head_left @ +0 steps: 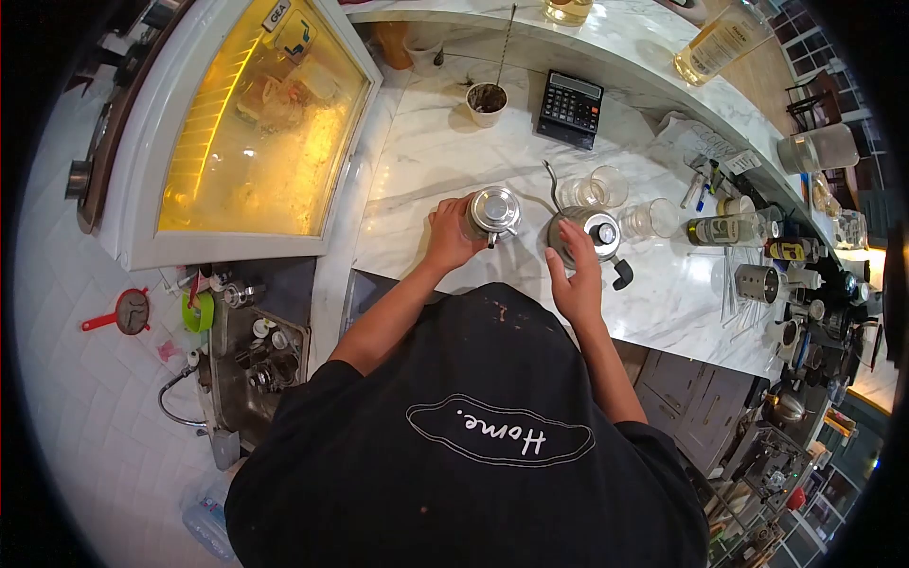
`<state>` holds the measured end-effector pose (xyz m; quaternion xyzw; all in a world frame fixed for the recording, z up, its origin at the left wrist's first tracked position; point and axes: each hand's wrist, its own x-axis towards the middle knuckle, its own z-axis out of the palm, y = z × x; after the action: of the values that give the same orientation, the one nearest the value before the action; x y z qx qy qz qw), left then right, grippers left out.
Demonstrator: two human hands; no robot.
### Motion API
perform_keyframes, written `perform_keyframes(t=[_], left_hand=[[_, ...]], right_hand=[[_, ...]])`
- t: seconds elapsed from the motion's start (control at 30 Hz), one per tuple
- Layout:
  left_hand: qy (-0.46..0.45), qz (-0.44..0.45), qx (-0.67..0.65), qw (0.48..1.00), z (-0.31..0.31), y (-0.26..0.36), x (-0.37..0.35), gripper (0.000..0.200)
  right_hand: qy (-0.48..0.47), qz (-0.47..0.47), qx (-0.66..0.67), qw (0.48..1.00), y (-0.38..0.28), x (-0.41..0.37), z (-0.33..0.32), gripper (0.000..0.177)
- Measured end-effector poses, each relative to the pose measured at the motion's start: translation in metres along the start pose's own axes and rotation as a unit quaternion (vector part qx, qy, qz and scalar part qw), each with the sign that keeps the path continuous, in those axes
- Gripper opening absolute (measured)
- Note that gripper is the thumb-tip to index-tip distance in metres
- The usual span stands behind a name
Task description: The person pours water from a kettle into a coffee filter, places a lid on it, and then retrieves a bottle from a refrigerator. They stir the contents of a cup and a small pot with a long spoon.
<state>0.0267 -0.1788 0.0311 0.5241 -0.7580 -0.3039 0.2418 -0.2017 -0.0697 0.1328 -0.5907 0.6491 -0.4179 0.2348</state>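
Kettle (603, 231) and lidded pot (495, 206) were both super shiny, smooth metal; counter (407, 180) looked like glossy marble, shirt (473, 502) just matt cloth.

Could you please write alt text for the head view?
A person's left hand is at a metal coffee filter and the open right hand is at a kettle. Farther back on the marble counter are a calculator and a cup.

- Upper centre: calculator (570, 109) on the desk (407, 170), right of a cup (486, 118).
- Centre: lidded vessel (495, 208) left of a kettle (603, 233).
- Right of centre: 2 glasses (650, 220) near the kettle.
- Left: sink (248, 402) below a fridge (270, 142).
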Motion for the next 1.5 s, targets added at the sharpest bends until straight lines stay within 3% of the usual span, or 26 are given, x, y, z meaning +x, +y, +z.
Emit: perform_keyframes(t=[0.3,0.43,0.53,0.63,0.83,0.93,1.03,1.13,1.23,1.5], left_hand=[[0.002,-0.014,0.008,1.0,0.014,0.009,0.048,0.095],[0.0,-0.034,-0.005,0.999,0.011,0.023,0.068,0.094],[0.019,-0.013,0.047,0.999,0.011,0.032,0.083,0.086],[0.024,0.001,0.033,0.999,0.019,0.026,0.097,0.085],[-0.027,-0.067,-0.057,0.996,0.033,0.006,0.12,0.094],[-0.002,-0.069,-0.079,0.994,0.036,0.005,0.124,0.093],[-0.01,-0.081,-0.063,0.995,0.037,0.008,0.126,0.092],[0.046,-0.04,-0.005,0.998,0.034,0.026,0.127,0.073],[0.057,-0.014,0.018,0.998,0.035,0.029,0.129,0.074],[0.046,-0.067,0.033,0.996,0.035,0.036,0.136,0.08]], right_hand=[[0.011,0.043,0.076,0.996,-0.007,0.044,-0.041,0.045],[0.022,0.02,0.081,0.996,0.005,0.058,-0.049,0.046],[0.026,0.029,0.09,0.995,0.011,0.066,-0.056,0.046],[0.025,0.036,0.092,0.995,0.019,0.072,-0.061,0.045],[0.016,0.037,0.092,0.995,0.03,0.078,-0.066,0.045],[0.012,0.036,0.093,0.995,0.031,0.081,-0.067,0.044],[0.007,0.032,0.098,0.995,0.032,0.083,-0.068,0.044],[0.003,0.033,0.102,0.994,0.035,0.084,-0.066,0.044],[-0.005,0.035,0.103,0.994,0.036,0.085,-0.065,0.044],[-0.016,0.045,0.099,0.994,0.042,0.091,-0.063,0.044]])
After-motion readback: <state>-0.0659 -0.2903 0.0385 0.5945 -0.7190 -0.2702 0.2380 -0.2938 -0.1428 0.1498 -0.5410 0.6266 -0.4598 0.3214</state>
